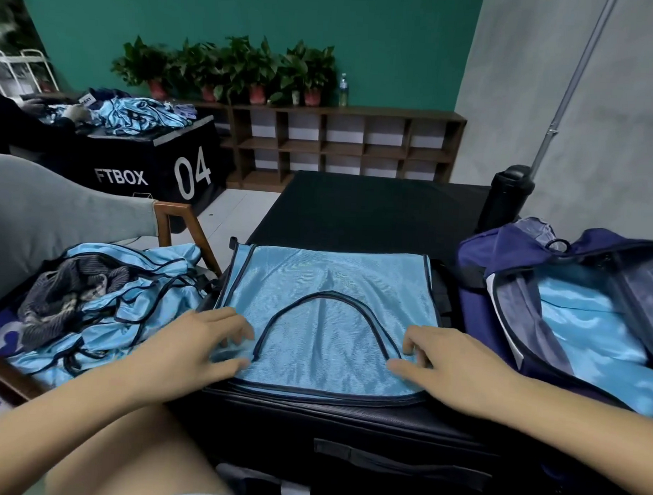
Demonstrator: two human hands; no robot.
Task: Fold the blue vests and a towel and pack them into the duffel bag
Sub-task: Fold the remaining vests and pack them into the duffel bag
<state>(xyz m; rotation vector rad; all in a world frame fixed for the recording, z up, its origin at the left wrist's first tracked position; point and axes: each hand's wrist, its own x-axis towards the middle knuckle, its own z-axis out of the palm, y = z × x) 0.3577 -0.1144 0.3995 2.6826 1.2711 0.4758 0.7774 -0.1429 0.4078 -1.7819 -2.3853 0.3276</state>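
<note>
Closest to me, a black soft case (348, 422) lies flat as the work surface, and on it a blue vest (326, 321) is spread out, its dark-trimmed neckline arching at the middle. My left hand (199, 339) sits at 8 o'clock of that neckline and my right hand (450, 366) at 4 o'clock. Each narrows thumb against curled fingers on the cloth of a shoulder, pinching the vest. At 9 o'clock a loose heap of more blue vests (141, 300) lies crumpled, with a dark grey striped towel (68, 294) bunched on top. At 3 o'clock the navy duffel bag (475, 289) stands open just beside the case, with light blue cloth (581, 323) already lying inside it. Behind the heap is a grey upholstered chair (41, 215) with a wooden frame. Towards 12 o'clock a black platform (374, 212) stretches away, with a black cylinder (508, 194) at 2 o'clock and a slanting metal pole (567, 92) above it. Further off, a low brown cubby shelf (339, 144) runs along a green wall (380, 38), carrying potted plants (231, 66) and a bottle (343, 88). A grey wall (618, 128) closes the 2 o'clock side. At 10 o'clock a black box (154, 167) piled with more blue cloth reads "FTBOX" and "04" in white; a small white tag on top is too small to read.
</note>
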